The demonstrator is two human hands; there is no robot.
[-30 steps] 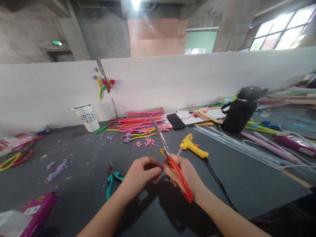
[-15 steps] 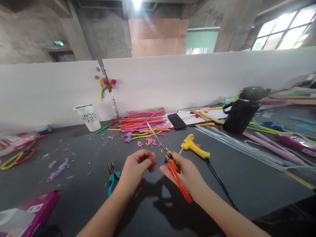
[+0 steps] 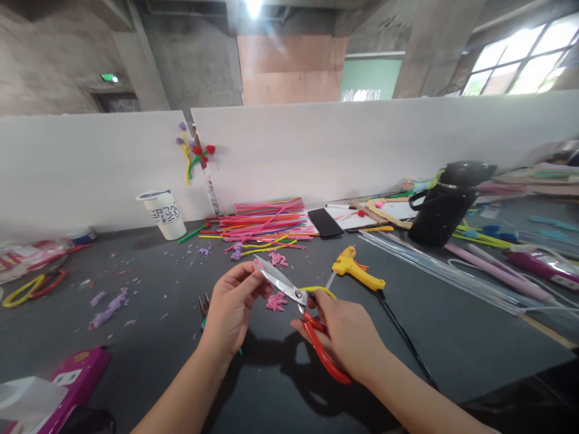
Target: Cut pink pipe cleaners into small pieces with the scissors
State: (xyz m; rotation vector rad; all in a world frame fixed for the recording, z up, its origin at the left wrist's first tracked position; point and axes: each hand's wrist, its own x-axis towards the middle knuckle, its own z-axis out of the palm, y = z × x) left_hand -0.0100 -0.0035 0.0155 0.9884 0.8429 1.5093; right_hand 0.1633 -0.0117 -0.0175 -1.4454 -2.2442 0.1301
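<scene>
My right hand [image 3: 346,334] grips red-handled scissors [image 3: 296,304], with their steel blades pointing left toward my left hand [image 3: 233,304]. A yellow pipe cleaner [image 3: 319,290] arches over the scissors by my right fingers. The fingers of my left hand are pinched together at the blade tips, on something small and pink that I cannot make out. A pink pipe-cleaner flower [image 3: 275,301] lies on the dark table [image 3: 452,337] just under the blades. Teal pliers [image 3: 204,307] lie mostly hidden behind my left hand.
A yellow glue gun [image 3: 357,271] with a black cord lies to the right. Behind are a pile of coloured pipe cleaners [image 3: 265,226], a black phone [image 3: 324,222], a white cup [image 3: 163,214], a black jug [image 3: 441,202] and white partition boards [image 3: 362,144]. Purple scraps [image 3: 106,304] and a magenta box [image 3: 75,377] lie left.
The scissors swung from pointing up and away down to pointing left. My left hand moved up to the blade tips. A pink flower now lies on the table under the blades.
</scene>
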